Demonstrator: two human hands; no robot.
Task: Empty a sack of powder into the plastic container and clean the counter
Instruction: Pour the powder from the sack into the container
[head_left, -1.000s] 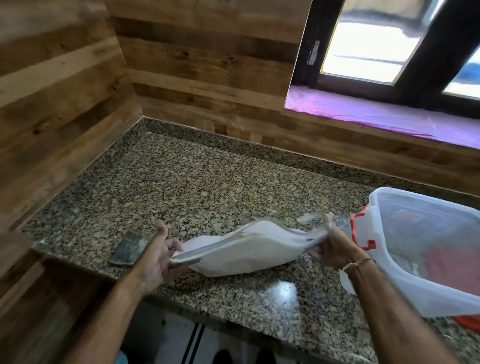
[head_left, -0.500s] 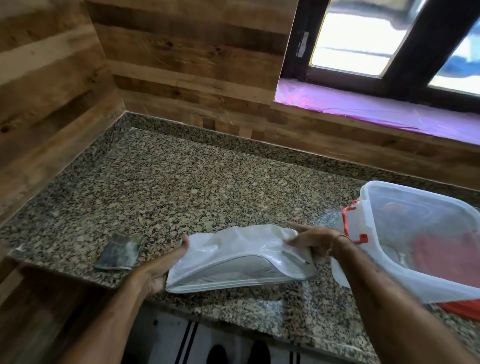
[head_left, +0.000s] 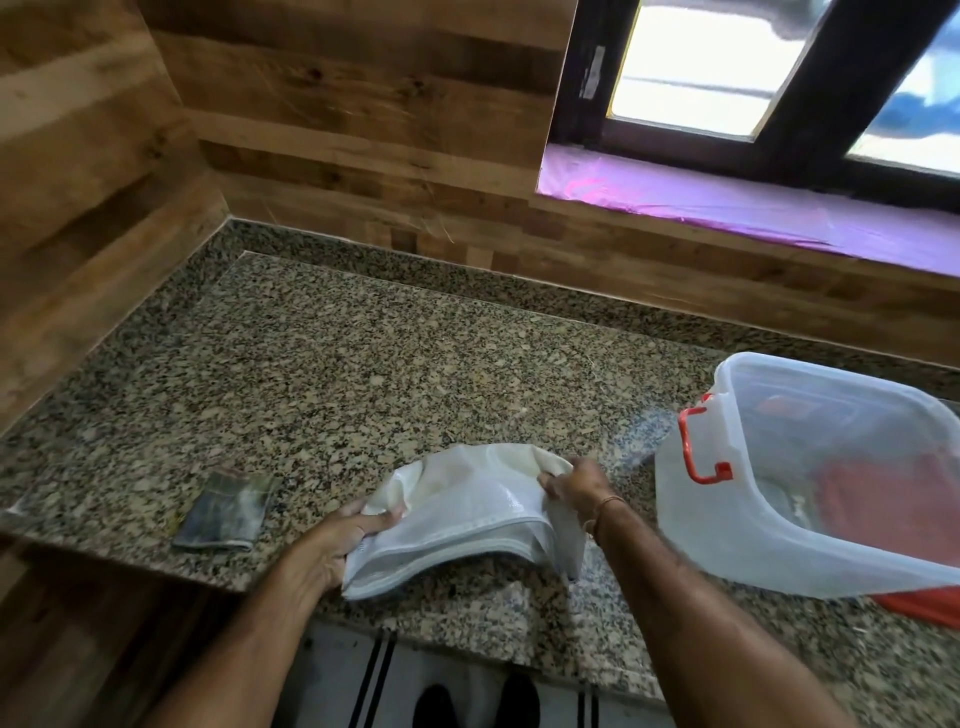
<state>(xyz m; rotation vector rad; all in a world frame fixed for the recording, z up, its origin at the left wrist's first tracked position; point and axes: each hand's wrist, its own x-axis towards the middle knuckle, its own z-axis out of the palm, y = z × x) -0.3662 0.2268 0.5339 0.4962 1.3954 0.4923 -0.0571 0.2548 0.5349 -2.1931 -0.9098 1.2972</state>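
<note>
Far left I see wood-panel wall (head_left: 88, 171) meeting the speckled granite counter (head_left: 363, 374) at the corner. A small dark packet (head_left: 224, 510) lies flat near the counter's front edge, left of my hands and apart from them. My left hand (head_left: 332, 540) is clamped on the left end of the white sack (head_left: 462, 519), thumb on top, fingers under. The sack looks limp and flat, bowed up in the middle, its stitched hem facing me, low over the counter close to the front edge; can't tell if it touches. My right hand (head_left: 576, 486) pinches the sack's right end, fingers closed on the fabric, a thin bracelet at the wrist. Just right of it stands the translucent plastic container (head_left: 696, 530) with a red handle clip (head_left: 698, 447), open-topped, tilted, something red blurred inside. A red lid (head_left: 924, 605) shows beneath its right side. Plenty of bare granite behind the sack up to the backsplash; little room in front before the edge. Upper right, a dark-framed window (head_left: 769, 104) above a purple-covered sill (head_left: 727, 202).
</note>
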